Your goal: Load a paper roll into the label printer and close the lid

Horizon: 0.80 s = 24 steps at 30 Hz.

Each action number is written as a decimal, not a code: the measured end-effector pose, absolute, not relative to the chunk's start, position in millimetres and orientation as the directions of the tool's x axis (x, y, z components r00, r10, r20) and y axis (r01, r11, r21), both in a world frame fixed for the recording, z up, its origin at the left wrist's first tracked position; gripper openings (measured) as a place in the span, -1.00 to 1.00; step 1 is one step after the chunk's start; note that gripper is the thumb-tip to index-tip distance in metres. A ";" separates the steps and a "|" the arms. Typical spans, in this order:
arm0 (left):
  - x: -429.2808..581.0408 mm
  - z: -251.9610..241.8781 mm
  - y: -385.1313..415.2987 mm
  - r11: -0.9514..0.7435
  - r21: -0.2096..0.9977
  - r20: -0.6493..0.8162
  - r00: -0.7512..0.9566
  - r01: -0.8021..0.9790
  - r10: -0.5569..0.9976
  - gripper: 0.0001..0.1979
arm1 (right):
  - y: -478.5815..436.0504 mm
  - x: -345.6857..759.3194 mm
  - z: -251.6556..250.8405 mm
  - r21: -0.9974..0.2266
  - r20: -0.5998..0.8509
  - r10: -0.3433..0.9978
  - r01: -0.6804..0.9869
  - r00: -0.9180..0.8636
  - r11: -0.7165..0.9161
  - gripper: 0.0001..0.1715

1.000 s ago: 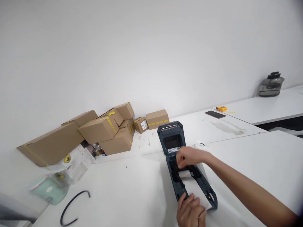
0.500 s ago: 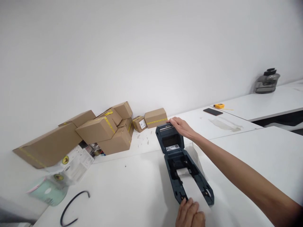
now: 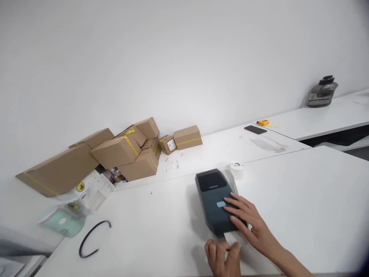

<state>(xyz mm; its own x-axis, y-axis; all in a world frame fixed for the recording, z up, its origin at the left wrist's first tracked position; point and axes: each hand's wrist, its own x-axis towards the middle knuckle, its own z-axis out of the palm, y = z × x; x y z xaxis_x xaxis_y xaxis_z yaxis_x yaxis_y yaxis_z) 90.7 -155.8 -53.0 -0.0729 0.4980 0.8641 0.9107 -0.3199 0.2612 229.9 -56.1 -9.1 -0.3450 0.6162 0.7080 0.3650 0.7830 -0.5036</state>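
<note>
- Well left of the label printer [image 3: 210, 211]: stacked cardboard boxes [image 3: 115, 152].
- Label printer on the white table [image 3: 144, 238], lid [image 3: 213, 193] down; latching impossible to tell.
- At the printer's near end: left hand [image 3: 221, 257] curled, apparently pinching a white paper strip [image 3: 230, 238].
- Behind the printer's right side: paper roll [image 3: 237, 171].
- Along the printer's right edge: right hand [image 3: 250, 223], fingers spread on the lid, grasping nothing.
- Likely step: closing the lid over the strip. Probably needed next: firm, even pressure, strip held straight.

The hands [image 3: 250, 217] are bare with slender fingers [image 3: 236, 204], and the visible right forearm [image 3: 290, 261] is bare too.
</note>
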 end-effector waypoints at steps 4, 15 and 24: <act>91.4 -53.5 -160.4 -0.364 0.378 0.862 -0.179 0.851 0.474 -0.83 | -62.2 225.1 -26.3 -0.476 0.767 0.585 0.377 -0.264 0.795 -0.58; 79.0 -4.1 -111.9 0.048 0.996 -0.078 -0.496 -0.074 0.865 -0.26 | -63.3 223.7 -34.2 -0.616 0.705 0.673 0.275 -0.224 0.738 -0.53; 73.4 -20.1 -101.7 -0.039 0.999 0.049 -0.509 0.029 0.860 -0.29 | -57.1 219.6 -44.8 -0.589 0.761 0.631 0.249 -0.151 0.769 -0.52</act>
